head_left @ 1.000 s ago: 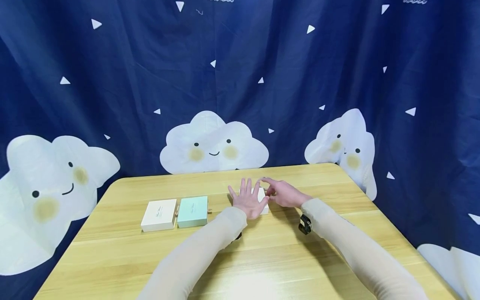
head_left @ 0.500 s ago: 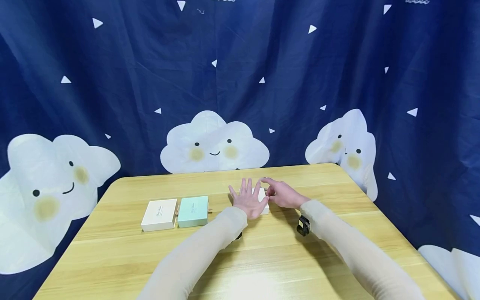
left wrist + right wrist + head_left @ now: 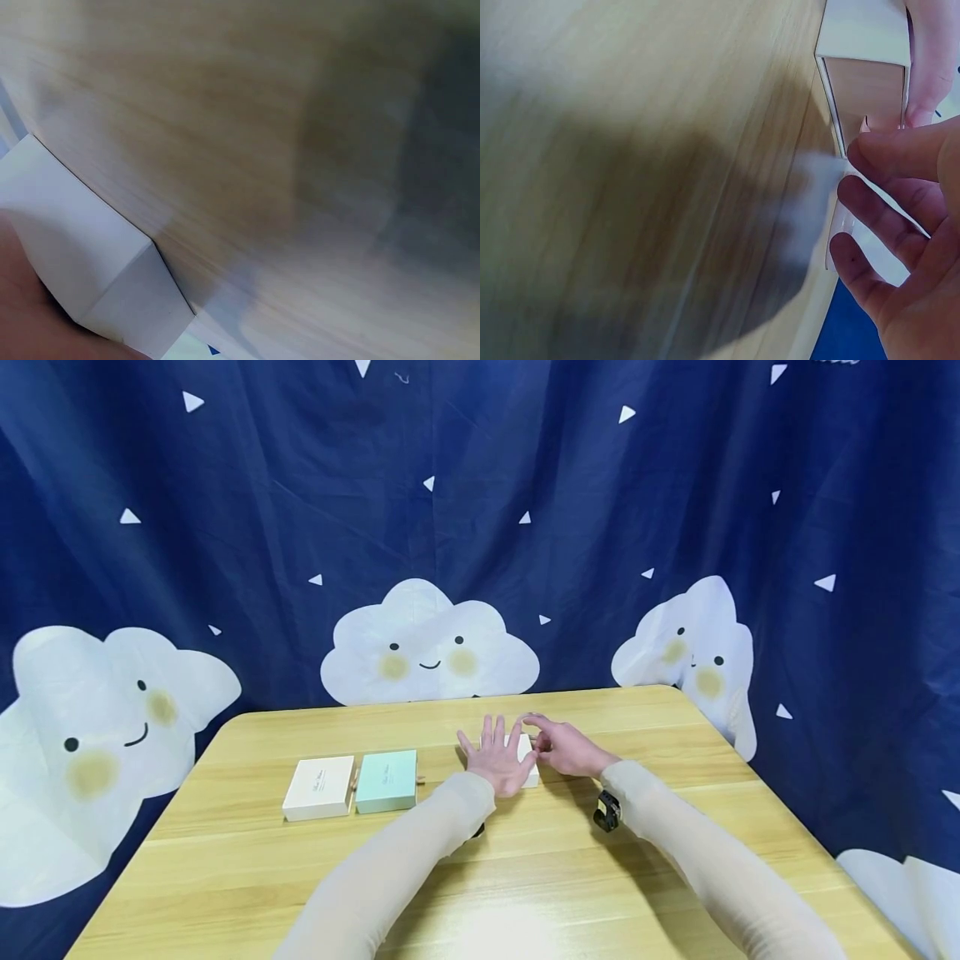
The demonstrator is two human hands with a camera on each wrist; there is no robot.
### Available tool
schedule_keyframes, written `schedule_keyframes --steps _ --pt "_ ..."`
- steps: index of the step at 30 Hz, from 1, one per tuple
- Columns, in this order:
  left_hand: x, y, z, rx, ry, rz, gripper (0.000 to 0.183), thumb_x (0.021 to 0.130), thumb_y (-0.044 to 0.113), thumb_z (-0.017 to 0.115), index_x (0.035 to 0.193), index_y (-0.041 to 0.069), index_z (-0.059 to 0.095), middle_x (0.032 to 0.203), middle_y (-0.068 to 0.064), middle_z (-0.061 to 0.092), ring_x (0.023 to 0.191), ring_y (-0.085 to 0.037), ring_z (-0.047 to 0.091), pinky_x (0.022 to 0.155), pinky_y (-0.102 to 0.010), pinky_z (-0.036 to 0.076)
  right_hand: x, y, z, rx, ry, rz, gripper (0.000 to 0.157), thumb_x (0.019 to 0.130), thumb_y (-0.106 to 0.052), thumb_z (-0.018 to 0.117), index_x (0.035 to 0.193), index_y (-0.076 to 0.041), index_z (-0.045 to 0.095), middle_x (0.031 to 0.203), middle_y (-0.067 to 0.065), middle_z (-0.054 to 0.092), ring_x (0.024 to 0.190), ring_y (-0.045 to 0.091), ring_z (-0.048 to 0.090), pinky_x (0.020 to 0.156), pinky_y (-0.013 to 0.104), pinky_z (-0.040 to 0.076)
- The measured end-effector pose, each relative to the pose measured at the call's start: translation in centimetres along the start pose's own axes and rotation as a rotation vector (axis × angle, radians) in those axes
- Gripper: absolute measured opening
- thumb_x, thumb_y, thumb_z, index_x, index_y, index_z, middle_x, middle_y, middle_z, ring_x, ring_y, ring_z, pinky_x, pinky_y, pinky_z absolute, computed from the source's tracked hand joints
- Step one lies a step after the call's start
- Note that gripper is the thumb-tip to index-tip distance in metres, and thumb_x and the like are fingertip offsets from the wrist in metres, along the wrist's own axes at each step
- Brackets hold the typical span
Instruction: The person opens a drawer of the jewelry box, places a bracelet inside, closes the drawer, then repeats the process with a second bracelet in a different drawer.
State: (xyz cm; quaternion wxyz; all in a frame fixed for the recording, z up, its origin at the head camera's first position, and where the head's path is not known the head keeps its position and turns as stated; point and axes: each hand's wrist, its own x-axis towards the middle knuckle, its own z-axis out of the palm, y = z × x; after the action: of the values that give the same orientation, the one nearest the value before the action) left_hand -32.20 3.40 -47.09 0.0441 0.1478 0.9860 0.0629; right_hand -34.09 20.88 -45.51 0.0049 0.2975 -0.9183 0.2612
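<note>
My left hand point(image 3: 498, 768) lies over a white drawer-style gift box point(image 3: 531, 777), palm down with its fingers spread. Most of the box top is hidden under that hand. At the box's right side is my right hand point(image 3: 572, 750). Its thumb and forefinger come together at a small pink ribbon tab point(image 3: 865, 124) on the pinkish drawer front point(image 3: 866, 88), pinching it; the fingertips partly cover the tab. The other right fingers are loosely bent. In the left wrist view, part of the left hand point(image 3: 26, 315) touches the white box point(image 3: 82, 225).
To the left on the wooden table point(image 3: 570, 877), a cream box point(image 3: 318, 789) and a mint-green box point(image 3: 386, 782) lie side by side, lettering up. The mint box has a ribbon tab point(image 3: 421, 780) on its right. A dark blue cloud-print curtain point(image 3: 480, 527) hangs behind the table.
The right wrist has shifted very slightly left since the first frame. Both hands otherwise keep their places at the white box, which shows no visible movement.
</note>
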Motion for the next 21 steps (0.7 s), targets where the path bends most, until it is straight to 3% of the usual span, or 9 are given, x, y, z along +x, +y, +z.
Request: schedule_keyframes --steps 6,14,21 --pt "0.05 0.02 0.04 -0.011 0.012 0.005 0.072 0.103 0.065 0.011 0.164 0.028 0.009 0.171 -0.009 0.004 0.157 -0.031 -0.005 0.112 -0.079 -0.001 -0.26 -0.19 -0.36 0.000 -0.001 0.005 0.065 0.087 0.005 0.072 0.146 0.002 0.045 0.082 0.004 0.070 0.075 0.009 0.061 0.084 0.038 0.054" --pt "0.20 -0.10 -0.04 -0.037 -0.009 -0.001 0.069 0.104 0.062 0.014 0.164 0.030 0.006 0.171 -0.008 0.003 0.157 -0.030 -0.008 0.111 -0.079 -0.001 -0.30 -0.01 -0.37 0.007 0.004 0.002 0.064 0.086 0.009 0.069 0.146 0.004 0.045 0.081 0.008 0.070 0.073 0.009 0.059 0.082 0.036 0.052" --pt "0.42 -0.24 0.05 -0.084 0.019 -0.013 0.075 0.102 0.065 0.024 0.163 0.022 0.018 0.171 -0.011 0.009 0.158 -0.030 -0.002 0.111 -0.080 0.005 -0.47 0.51 -0.34 -0.002 0.015 0.009 0.065 0.086 0.009 0.068 0.146 0.005 0.045 0.080 0.007 0.070 0.073 0.008 0.059 0.082 0.036 0.053"
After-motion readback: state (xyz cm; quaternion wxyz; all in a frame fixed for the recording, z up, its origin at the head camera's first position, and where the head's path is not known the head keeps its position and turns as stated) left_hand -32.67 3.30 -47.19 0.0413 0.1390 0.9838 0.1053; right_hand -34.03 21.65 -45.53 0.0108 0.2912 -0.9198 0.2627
